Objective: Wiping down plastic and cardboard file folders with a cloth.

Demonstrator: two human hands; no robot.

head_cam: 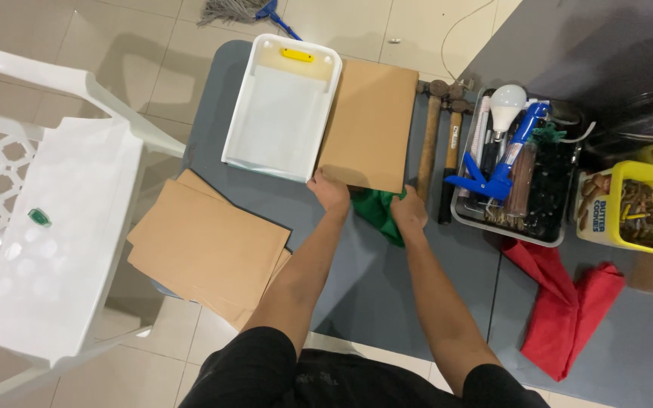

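Note:
A brown paper envelope [370,125] lies flat on the grey table [364,279]. My left hand [329,190] grips its near left corner. My right hand [409,211] is closed on a green cloth [376,212] at the envelope's near edge; part of the cloth appears tucked under or into the envelope mouth, the rest hangs out toward me. Both hands are close together, about a cloth's width apart.
A white plastic tray [281,106] with a yellow clip sits left of the envelope. A stack of brown envelopes [205,249] overhangs the table's left edge. Two hammers [440,143], a metal tray of tools [519,162], a yellow tub [636,208], a red cloth [568,302] lie right. A white chair [54,219] stands left.

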